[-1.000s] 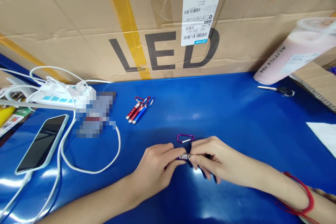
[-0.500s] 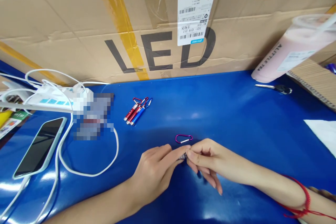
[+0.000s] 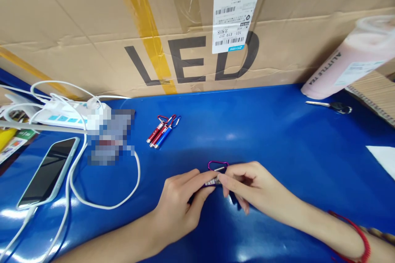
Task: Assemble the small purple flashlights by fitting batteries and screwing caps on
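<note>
Over the near middle of the blue surface [image 3: 262, 123], the two hands are meeting at the fingertips around a small tube [image 3: 212, 181]. The left hand [image 3: 180, 199] is pinching it between thumb and forefinger; the right hand [image 3: 259, 185] is closing thumb and finger on its right end, covering the tip. The tube is showing a pale printed label and a dark purplish rim, the rest hiding behind the fingers. A purple clip [image 3: 219, 169] with a silver bar is lying just beyond it, close to both hands.

Toward the left edge, a phone [image 3: 49, 172] and a looping white cable [image 3: 135, 181] are limiting the room; toward the right edge, a white paper [image 3: 382, 158] is lying well apart from the right hand. Between them, a broad stretch of blue is reaching to the far edge. Left of its middle, three clipped tubes [image 3: 159, 135], two red and one blue, are lying side by side. Near the far right corner, a key [image 3: 333, 106] is resting before a pink drink cup [image 3: 345, 61]. A cardboard box [image 3: 92, 28] is walling the far edge.
</note>
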The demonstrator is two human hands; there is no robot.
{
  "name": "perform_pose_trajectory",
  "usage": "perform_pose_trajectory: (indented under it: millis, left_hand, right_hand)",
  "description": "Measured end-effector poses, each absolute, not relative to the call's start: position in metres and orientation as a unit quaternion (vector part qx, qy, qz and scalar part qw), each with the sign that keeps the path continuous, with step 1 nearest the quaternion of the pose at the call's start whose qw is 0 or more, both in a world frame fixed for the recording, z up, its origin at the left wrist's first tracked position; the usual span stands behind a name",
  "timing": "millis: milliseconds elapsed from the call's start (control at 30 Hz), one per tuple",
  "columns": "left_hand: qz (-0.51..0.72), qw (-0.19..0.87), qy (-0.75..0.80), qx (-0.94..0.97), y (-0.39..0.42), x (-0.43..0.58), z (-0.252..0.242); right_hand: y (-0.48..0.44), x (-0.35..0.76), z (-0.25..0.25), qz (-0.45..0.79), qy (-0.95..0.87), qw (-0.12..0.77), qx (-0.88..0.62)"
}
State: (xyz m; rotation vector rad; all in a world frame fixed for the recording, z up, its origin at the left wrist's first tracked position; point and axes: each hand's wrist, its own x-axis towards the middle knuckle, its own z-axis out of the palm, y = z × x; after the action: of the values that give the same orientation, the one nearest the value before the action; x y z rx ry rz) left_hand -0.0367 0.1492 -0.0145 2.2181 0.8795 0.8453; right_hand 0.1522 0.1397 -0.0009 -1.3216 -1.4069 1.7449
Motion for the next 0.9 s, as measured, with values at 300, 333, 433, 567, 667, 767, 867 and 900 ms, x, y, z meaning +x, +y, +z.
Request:
perform_pose_trajectory:
  millis: [300,333,433,567,667,767,867,900]
  left_hand:
    - [0.329,0.351,0.33,0.812,0.1494,-0.0365,-0.0127]
    - [0.33,0.354,0.328,0.811,0.1495,-0.0363,-0.0125]
    - [0.332,0.356,0.325,0.811,0.1501,-0.0357,-0.0118]
    - [0.327,0.361,0.323,0.811,0.1511,-0.0363,-0.0102]
    - [0.329,0.372,0.329,0.803,0.1522,-0.037,-0.0087]
    - [0.33,0.379,0.332,0.798,0.1532,-0.0369,-0.0078]
    - [0.323,0.383,0.341,0.796,0.154,-0.0361,-0.0073]
    - [0.321,0.383,0.345,0.795,0.1543,-0.0359,-0.0071]
  right_hand:
    - [0.147,0.1566,0.0029,0.718,-0.339,0.427,-0.434]
    - [0.1465,0.157,0.0031,0.735,-0.318,0.426,-0.422]
    - [0.1442,0.1579,0.0046,0.78,-0.269,0.414,-0.386]
    - [0.1427,0.159,0.0078,0.803,-0.24,0.405,-0.365]
    - [0.1429,0.1598,0.0094,0.809,-0.235,0.405,-0.356]
    - [0.1433,0.1599,0.0099,0.811,-0.235,0.402,-0.353]
    - [0.1437,0.1598,0.0095,0.813,-0.241,0.398,-0.351]
    - [0.1438,0.1598,0.0093,0.812,-0.243,0.398,-0.351]
